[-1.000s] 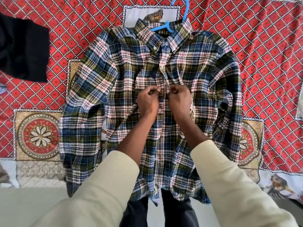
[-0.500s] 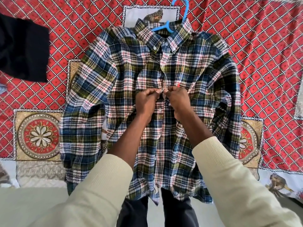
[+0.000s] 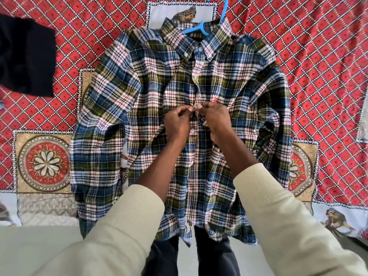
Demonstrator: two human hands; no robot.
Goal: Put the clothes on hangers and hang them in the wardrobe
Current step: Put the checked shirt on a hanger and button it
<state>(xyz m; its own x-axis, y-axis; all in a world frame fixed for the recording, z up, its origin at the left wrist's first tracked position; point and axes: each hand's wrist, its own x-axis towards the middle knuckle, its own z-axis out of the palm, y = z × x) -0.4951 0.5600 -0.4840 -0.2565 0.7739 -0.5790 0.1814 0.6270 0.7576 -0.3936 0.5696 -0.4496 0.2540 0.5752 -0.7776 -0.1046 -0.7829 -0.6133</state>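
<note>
We see the left hand (image 3: pixel 177 124) and right hand (image 3: pixel 216 121) pinching the shirt (image 3: pixel 139 92) front, perhaps at a button, blue hanger (image 3: pixel 201 29) inside.

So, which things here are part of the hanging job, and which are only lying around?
Part of the job:
- plaid shirt, lying flat on the bed
- blue hanger, inside the collar
- left hand and right hand, both pinching the shirt's button placket

Only lying around:
- black garment, far left, possibly waiting its turn
- red patterned bedsheet
</note>
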